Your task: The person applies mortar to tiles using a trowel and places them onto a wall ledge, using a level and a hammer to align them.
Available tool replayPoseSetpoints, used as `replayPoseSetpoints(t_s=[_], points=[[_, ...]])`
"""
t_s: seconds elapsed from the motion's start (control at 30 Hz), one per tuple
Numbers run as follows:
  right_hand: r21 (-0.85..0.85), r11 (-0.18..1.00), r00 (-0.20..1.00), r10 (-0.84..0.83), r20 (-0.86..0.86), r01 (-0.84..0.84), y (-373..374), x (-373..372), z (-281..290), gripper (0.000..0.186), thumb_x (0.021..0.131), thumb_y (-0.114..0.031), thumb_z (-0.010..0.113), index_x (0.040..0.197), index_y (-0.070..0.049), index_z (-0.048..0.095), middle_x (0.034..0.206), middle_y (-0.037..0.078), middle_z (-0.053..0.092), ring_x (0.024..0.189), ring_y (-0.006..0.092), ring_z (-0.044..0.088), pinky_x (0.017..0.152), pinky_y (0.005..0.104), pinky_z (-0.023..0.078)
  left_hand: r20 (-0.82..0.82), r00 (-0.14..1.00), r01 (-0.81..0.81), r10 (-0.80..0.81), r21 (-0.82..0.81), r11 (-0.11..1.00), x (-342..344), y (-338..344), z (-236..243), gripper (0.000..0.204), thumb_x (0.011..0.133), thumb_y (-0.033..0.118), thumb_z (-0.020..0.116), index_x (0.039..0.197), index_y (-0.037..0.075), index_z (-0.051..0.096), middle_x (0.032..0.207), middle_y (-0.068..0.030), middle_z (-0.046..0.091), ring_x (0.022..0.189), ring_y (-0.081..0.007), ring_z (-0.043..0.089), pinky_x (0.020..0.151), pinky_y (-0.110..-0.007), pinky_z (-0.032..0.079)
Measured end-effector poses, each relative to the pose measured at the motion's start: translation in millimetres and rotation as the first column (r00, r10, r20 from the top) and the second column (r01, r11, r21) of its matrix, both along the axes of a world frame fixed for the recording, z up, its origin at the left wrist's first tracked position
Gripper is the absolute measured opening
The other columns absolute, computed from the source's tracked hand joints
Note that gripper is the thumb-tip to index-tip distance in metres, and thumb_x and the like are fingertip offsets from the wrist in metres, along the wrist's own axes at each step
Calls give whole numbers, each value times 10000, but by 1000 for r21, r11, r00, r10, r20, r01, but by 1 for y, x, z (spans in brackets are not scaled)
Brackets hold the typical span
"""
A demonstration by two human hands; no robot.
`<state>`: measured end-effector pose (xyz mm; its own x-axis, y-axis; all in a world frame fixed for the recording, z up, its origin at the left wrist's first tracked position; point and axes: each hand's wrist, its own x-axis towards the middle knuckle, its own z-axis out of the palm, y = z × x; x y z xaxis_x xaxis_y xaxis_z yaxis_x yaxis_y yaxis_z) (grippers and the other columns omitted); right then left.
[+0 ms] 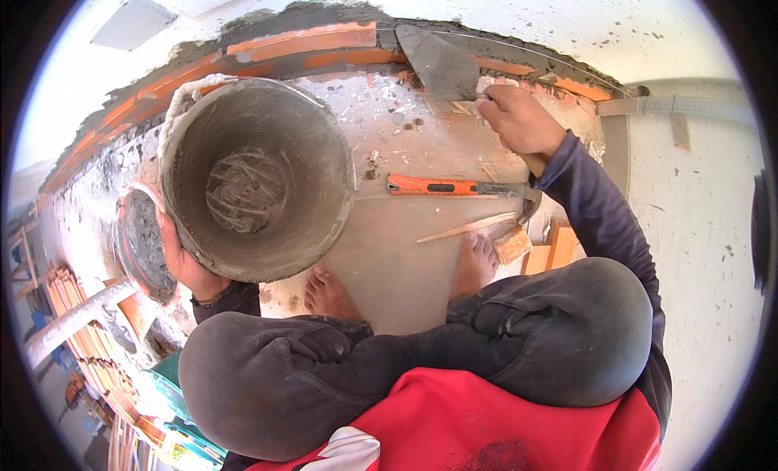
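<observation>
Two hands, both busy: left hand [193, 267] grips the bucket [324, 220] by its side, mortar-smeared inside, while right hand [523, 118] is wrapped round the trowel [442, 64], blade over the orange bricks [308, 39] along the wall. Hammer [433, 186] lies between bucket and wood block [512, 246].

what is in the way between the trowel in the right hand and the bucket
Nothing visible blocks it: only debris-strewn floor shows between the trowel in the right hand and the bucket at the left hand. The hammer lies nearer the feet, off that line.
</observation>
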<state>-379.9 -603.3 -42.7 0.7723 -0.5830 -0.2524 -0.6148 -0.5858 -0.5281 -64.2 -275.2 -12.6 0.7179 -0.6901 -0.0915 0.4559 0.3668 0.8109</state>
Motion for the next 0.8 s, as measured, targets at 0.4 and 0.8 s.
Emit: replayPoseSetpoints(t_s=[0.4, 0.8], points=[[156, 961, 973, -227, -30, 229, 25, -59, 31, 282, 941, -240, 527, 811, 10, 546, 650, 137, 526, 597, 282, 538, 575, 411, 417, -159, 984, -78, 73, -20, 997, 4, 9, -9, 562, 1037, 401, 330, 1406, -14, 414, 1408, -218, 477, 1294, -369, 460, 1112, -506, 334], [608, 793, 917, -275, 288, 47, 62, -27, 58, 187, 1001, -230, 512, 990, -48, 549, 637, -40, 444, 458, 38, 380, 410, 196, 313, -73, 857, -513, 511, -229, 827, 20, 94, 121, 661, 1010, 513, 344, 1406, -9, 429, 1382, -226, 504, 1264, -371, 487, 1087, -500, 363]])
